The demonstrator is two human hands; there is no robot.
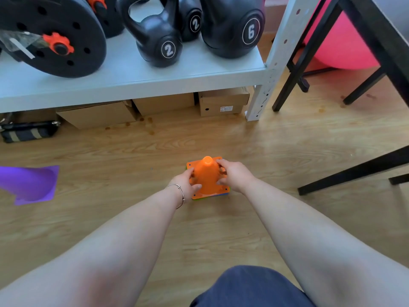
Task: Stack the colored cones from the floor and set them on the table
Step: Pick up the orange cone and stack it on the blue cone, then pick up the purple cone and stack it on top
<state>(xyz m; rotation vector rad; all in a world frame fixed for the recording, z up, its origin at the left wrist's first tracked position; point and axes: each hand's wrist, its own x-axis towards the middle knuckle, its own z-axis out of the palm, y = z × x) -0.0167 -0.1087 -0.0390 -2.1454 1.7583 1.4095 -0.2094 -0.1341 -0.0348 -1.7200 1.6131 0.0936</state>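
Note:
An orange cone [207, 173] stands upright on the wooden floor, on top of a stack whose green and blue base edges [223, 195] peek out below it. My left hand [185, 182] grips the cone's left side and my right hand [232, 173] grips its right side, fingers wrapped around the body. A purple cone [33, 182] lies on its side on the floor at the far left, apart from the stack. The black table [380, 25] stands at the upper right; only its legs and an edge show.
A grey metal shelf [132, 78] holds black kettlebells [159, 41] and weight plates [55, 34] just behind the stack. Cardboard boxes [223, 103] and a dark bag [28, 131] sit beneath it. A pink exercise ball [340, 45] rests under the table. My knee [250, 286] is at the bottom.

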